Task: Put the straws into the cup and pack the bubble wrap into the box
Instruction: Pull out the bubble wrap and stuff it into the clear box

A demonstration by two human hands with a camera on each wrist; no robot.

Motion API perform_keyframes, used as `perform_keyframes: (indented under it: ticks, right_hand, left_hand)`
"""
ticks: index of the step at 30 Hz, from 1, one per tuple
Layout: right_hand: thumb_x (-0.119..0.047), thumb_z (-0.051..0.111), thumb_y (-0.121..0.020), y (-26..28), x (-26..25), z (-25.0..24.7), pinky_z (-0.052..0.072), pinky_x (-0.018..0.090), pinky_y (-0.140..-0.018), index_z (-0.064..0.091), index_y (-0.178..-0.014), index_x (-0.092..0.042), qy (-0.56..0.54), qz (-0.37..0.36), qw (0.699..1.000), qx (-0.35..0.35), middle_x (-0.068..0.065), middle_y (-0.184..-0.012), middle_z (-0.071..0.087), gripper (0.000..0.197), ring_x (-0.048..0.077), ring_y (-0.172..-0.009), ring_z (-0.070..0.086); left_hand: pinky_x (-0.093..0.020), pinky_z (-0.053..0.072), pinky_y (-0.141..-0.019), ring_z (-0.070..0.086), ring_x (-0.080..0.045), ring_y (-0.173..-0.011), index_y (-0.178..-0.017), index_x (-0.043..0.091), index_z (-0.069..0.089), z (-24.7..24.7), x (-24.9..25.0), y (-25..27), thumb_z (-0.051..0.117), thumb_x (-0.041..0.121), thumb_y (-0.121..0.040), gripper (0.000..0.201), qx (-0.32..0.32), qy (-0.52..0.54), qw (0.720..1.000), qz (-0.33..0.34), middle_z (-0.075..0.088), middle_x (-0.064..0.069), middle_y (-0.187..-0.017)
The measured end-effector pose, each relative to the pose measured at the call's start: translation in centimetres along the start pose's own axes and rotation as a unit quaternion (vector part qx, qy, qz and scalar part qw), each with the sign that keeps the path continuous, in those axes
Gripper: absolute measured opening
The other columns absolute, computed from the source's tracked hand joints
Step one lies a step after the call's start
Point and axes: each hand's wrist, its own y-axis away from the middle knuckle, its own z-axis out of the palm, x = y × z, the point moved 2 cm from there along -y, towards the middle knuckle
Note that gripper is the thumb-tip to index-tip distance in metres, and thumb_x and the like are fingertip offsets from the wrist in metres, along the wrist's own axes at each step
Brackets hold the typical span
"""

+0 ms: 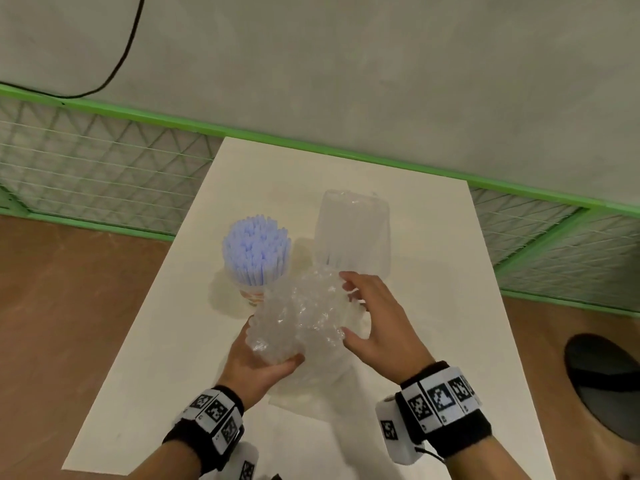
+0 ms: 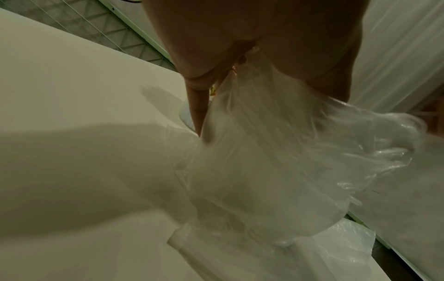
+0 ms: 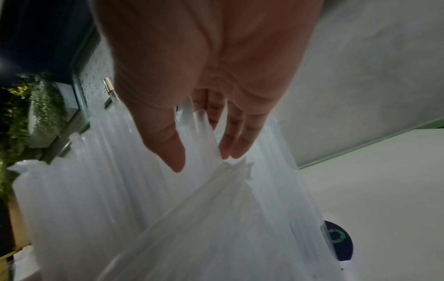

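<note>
A crumpled wad of clear bubble wrap is held above the middle of the white table. My left hand grips it from below, thumb on the near side and fingers behind. My right hand is spread open against the wrap's right side, fingers straight. Behind it to the right stands the translucent box, upright. A paper cup packed with pale blue straws stands behind on the left. In the left wrist view the wrap hangs below my palm. The right wrist view has my fingers over ribbed translucent plastic.
A flat clear plastic sheet lies on the table under my hands. A green wire fence runs behind the table, with a black cable on the wall. A dark shoe-like shape sits on the brown floor at right.
</note>
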Motion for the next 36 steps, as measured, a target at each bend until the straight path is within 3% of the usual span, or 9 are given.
perform_keyframes:
  ticks: [3,6,11,14,18,20,26,31,36]
  right_hand:
    - [-0.013,0.072,-0.077,-0.4,0.0,0.2,0.037,0.006,-0.091,0.054,-0.125,-0.025,-0.001,0.001,1.000,0.010,-0.008,-0.119,0.041,0.052,0.001,-0.107,0.049]
    - [-0.014,0.073,-0.076,-0.6,0.1,0.4,0.038,0.008,-0.084,0.057,-0.111,-0.026,-0.012,0.004,1.000,0.017,-0.010,-0.117,0.046,0.041,0.005,-0.099,0.052]
    - [-0.018,0.073,-0.077,-0.7,0.1,0.9,0.039,0.010,-0.080,0.051,-0.108,-0.034,-0.031,0.025,0.999,0.018,-0.021,-0.105,0.059,0.042,0.005,-0.097,0.054]
    - [-0.014,0.074,-0.074,-0.7,0.1,1.0,0.037,0.008,-0.081,0.052,-0.107,-0.034,-0.027,0.010,0.999,0.035,-0.019,-0.099,0.059,0.044,0.004,-0.096,0.055]
    - [-0.009,0.073,-0.074,-0.7,0.0,1.3,0.035,0.006,-0.079,0.059,-0.095,-0.023,-0.026,-0.010,0.998,0.052,-0.010,-0.095,0.061,0.029,0.000,-0.090,0.054]
    - [-0.009,0.072,-0.075,-0.7,-0.1,1.5,0.035,0.004,-0.078,0.060,-0.095,-0.021,-0.038,0.001,0.998,0.057,-0.012,-0.095,0.064,0.026,-0.003,-0.087,0.054]
    - [-0.003,0.070,-0.079,-0.3,-0.5,2.0,0.039,0.009,-0.080,0.060,-0.103,-0.021,-0.077,-0.009,0.993,0.094,-0.016,-0.090,0.061,0.032,0.003,-0.088,0.059]
    - [-0.001,0.070,-0.074,-0.2,-0.4,2.6,0.040,0.011,-0.081,0.062,-0.096,-0.021,-0.065,-0.035,0.989,0.131,-0.011,-0.095,0.062,0.031,0.004,-0.089,0.060]
    - [-0.014,0.062,-0.086,-0.1,0.0,3.2,0.046,0.016,-0.076,0.053,-0.101,-0.033,-0.106,0.034,0.983,0.145,-0.018,-0.097,0.068,0.026,0.007,-0.088,0.063]
  left_hand:
    - [-0.016,0.054,-0.081,0.070,-0.015,-0.103,-0.122,0.011,0.061,-0.1,0.0,0.0,0.092,0.002,-0.059,0.070,-0.002,-0.012,1.000,0.012,0.074,-0.004,-0.110]
    - [-0.014,0.054,-0.079,0.070,-0.013,-0.101,-0.121,0.009,0.060,0.0,0.3,0.1,0.090,-0.001,-0.061,0.068,-0.004,-0.014,1.000,0.020,0.074,-0.005,-0.110]
    - [-0.011,0.053,-0.077,0.071,-0.012,-0.099,-0.124,0.007,0.059,0.1,0.4,0.0,0.089,-0.003,-0.062,0.070,-0.009,-0.013,1.000,0.024,0.073,-0.007,-0.110]
    - [-0.012,0.052,-0.077,0.071,-0.012,-0.099,-0.124,0.006,0.059,0.1,0.4,0.0,0.088,-0.004,-0.062,0.069,-0.009,-0.010,1.000,0.026,0.073,-0.007,-0.110]
    - [-0.013,0.053,-0.079,0.070,-0.014,-0.101,-0.123,0.009,0.060,0.1,0.3,-0.1,0.090,0.001,-0.061,0.070,-0.007,-0.017,0.999,0.030,0.073,-0.006,-0.110]
    - [-0.013,0.053,-0.079,0.071,-0.014,-0.101,-0.124,0.009,0.059,0.0,0.3,-0.1,0.090,0.000,-0.062,0.070,-0.004,-0.014,1.000,0.028,0.073,-0.006,-0.111]
    - [-0.012,0.052,-0.080,0.070,-0.013,-0.102,-0.122,0.010,0.060,0.0,0.3,-0.1,0.091,0.001,-0.061,0.069,0.003,-0.031,0.999,0.030,0.073,-0.004,-0.110]
    - [-0.015,0.053,-0.086,0.069,-0.011,-0.105,-0.125,0.014,0.059,-0.1,0.5,-0.1,0.092,0.005,-0.062,0.071,-0.003,-0.036,0.999,0.035,0.073,-0.001,-0.113]
    - [-0.012,0.053,-0.078,0.071,-0.013,-0.099,-0.122,0.008,0.060,0.1,0.5,0.0,0.088,-0.004,-0.063,0.067,-0.002,-0.019,1.000,0.024,0.074,-0.006,-0.108]
